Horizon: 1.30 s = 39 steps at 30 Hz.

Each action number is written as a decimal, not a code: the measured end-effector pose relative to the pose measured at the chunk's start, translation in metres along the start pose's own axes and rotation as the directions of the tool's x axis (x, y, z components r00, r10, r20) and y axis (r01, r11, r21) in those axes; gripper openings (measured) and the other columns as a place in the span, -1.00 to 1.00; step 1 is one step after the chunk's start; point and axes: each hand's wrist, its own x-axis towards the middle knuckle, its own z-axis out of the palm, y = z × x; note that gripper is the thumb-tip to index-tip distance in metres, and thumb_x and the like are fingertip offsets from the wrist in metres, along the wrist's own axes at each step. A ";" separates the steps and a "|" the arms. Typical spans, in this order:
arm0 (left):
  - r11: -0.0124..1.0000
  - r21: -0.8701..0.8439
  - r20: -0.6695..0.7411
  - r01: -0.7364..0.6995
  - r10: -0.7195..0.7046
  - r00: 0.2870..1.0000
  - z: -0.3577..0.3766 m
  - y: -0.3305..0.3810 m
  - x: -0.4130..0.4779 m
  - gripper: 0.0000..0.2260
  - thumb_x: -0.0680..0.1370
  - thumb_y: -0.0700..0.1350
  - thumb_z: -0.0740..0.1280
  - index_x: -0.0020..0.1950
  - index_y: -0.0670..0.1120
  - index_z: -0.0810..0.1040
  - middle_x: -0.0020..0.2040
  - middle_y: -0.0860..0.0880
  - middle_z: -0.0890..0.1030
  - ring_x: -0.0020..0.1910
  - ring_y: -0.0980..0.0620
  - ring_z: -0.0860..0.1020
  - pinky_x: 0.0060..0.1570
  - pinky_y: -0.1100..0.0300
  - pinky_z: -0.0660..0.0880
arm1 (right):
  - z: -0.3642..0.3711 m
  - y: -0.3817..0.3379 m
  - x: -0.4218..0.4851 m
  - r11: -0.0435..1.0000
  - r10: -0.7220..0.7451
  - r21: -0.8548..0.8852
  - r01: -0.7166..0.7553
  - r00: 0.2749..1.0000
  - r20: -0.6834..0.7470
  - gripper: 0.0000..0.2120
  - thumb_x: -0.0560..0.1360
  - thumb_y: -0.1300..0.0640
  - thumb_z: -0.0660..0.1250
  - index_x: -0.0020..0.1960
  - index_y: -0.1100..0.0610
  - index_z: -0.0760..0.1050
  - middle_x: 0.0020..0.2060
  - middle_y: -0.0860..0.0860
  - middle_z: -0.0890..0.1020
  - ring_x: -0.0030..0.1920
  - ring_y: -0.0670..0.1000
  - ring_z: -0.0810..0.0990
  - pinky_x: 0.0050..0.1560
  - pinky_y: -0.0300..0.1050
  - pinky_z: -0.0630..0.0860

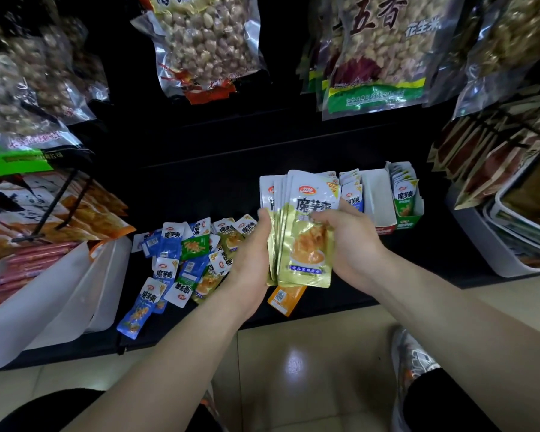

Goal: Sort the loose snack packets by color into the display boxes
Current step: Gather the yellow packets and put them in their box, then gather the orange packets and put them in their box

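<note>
Both hands are on it now. My left hand (253,247) curls round the left edge of a stack of gold packets (306,241), fingertips hooked over the front. My right hand (351,241) clamps the right edge, thumb laid across the front packet's face. The stack stands upright between them, white tops fanned a little at the upper left, held in the air above the front of the black shelf (434,244).

Just under the stack's lower edge an orange packet (286,299) lies flat on the shelf, poking out near the lip. Left of my left wrist sits the heap of loose packets (184,254): blue, green and gold ones jumbled, some face up, some showing their backs, with one blue packet (134,316) down at the near edge.

Behind my right hand are the display boxes. A row of blue packets (351,191) stands upright just behind the stack, then a white box wall (378,194), then the green display box (409,218) with green packets standing in it. Whether the blue row sits in a box of its own I can't tell, because the stack covers it.

Further out, white tubs (85,291) at left hold red sausage sticks (28,266). Big bags of peanuts (200,48) hang above, and a grey shoe (415,360) rests on the shiny tiled floor (309,369).
</note>
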 end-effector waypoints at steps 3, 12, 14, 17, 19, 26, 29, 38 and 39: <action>0.985 0.156 0.037 -0.074 0.069 0.997 0.009 -0.005 -0.002 -0.49 0.53 0.36 0.23 0.30 0.05 0.56 0.12 0.03 0.69 0.04 0.17 0.67 0.13 0.20 0.57 | 0.009 0.006 -0.001 1.000 0.009 0.006 -0.008 1.000 -0.022 -0.81 0.56 0.39 0.21 0.13 0.21 0.43 -0.26 0.12 0.67 -0.20 0.15 0.64 -0.10 0.06 0.58; 0.915 0.400 -0.027 -0.057 0.074 0.997 -0.010 -0.026 0.015 -0.71 0.48 -0.20 0.47 0.18 -0.02 0.57 -0.01 0.02 0.72 -0.16 0.19 0.69 -0.30 0.41 0.52 | -0.010 0.030 0.011 0.894 0.058 -0.447 -0.037 0.998 0.033 -0.75 0.57 0.32 0.17 0.11 0.15 0.58 -0.07 0.07 0.73 -0.02 0.08 0.70 0.04 0.09 0.63; 0.907 0.421 -0.062 -0.013 0.044 0.997 -0.013 -0.036 0.030 -0.70 0.46 -0.19 0.48 0.16 -0.03 0.58 -0.05 0.03 0.72 -0.19 0.19 0.68 -0.32 0.42 0.50 | -0.024 0.040 0.029 0.798 0.064 -0.602 -0.034 0.998 0.028 -0.72 0.59 0.21 0.19 0.24 0.14 0.55 0.12 0.08 0.66 0.17 0.12 0.61 0.25 0.13 0.52; 0.897 0.441 -0.122 0.029 0.028 0.992 -0.016 -0.050 0.067 -0.69 0.45 -0.16 0.50 0.15 0.02 0.54 -0.01 0.03 0.70 -0.13 0.16 0.66 -0.26 0.32 0.49 | -0.056 0.053 0.055 0.640 0.025 -0.766 -0.064 0.998 -0.062 -0.65 0.66 0.08 0.15 0.42 0.10 0.42 0.23 0.02 0.52 0.22 0.04 0.50 0.09 -0.08 0.38; 0.890 0.453 -0.153 0.049 0.023 0.988 -0.017 -0.059 0.097 -0.66 0.45 -0.12 0.51 0.16 0.06 0.50 0.04 0.04 0.67 -0.05 0.10 0.64 -0.16 0.24 0.47 | -0.084 0.065 0.073 0.549 -0.004 -0.831 -0.090 0.994 -0.110 -0.69 0.65 0.07 0.16 0.36 0.09 0.45 0.17 0.05 0.56 0.05 0.02 0.53 -0.05 -0.09 0.39; 0.891 0.454 -0.157 -0.029 0.111 0.981 -0.002 -0.067 0.221 -0.52 0.36 -0.18 0.54 0.20 0.05 0.46 0.05 0.09 0.60 0.00 0.13 0.54 -0.08 0.21 0.39 | -0.148 0.113 0.140 0.336 -0.026 -0.938 -0.084 0.995 -0.098 -0.65 0.57 0.17 0.28 0.35 0.08 0.46 0.26 0.06 0.51 0.18 0.07 0.54 0.15 -0.08 0.48; 0.878 0.473 -0.132 -0.076 0.156 0.979 0.006 -0.066 0.264 -0.53 0.38 -0.15 0.54 0.22 0.06 0.47 0.01 0.15 0.58 -0.06 0.23 0.50 -0.10 0.28 0.34 | -0.151 0.124 0.163 0.313 -0.112 -0.949 0.051 0.994 0.016 -0.55 0.55 0.19 0.28 0.43 0.03 0.39 0.30 -0.02 0.42 0.19 0.05 0.53 0.20 -0.03 0.51; 0.733 0.643 -0.027 -0.224 0.314 0.949 0.015 -0.082 0.328 -0.52 0.32 0.05 0.59 0.14 0.15 0.46 0.01 0.13 0.66 -0.02 0.16 0.64 0.00 0.16 0.58 | -0.154 0.147 0.218 0.047 -0.075 -0.971 0.233 0.971 0.229 -0.41 0.53 0.16 0.28 0.54 0.03 0.27 0.46 -0.04 0.33 0.36 0.13 0.43 0.26 0.03 0.48; 0.684 0.693 -0.006 -0.230 0.324 0.946 0.016 -0.083 0.331 -0.48 0.27 0.16 0.58 0.14 0.18 0.45 0.03 0.12 0.66 0.00 0.12 0.64 0.04 0.09 0.59 | -0.156 0.149 0.219 0.031 -0.072 -0.972 0.234 0.970 0.231 -0.43 0.53 0.16 0.28 0.53 0.03 0.29 0.45 -0.04 0.34 0.35 0.13 0.43 0.25 0.02 0.48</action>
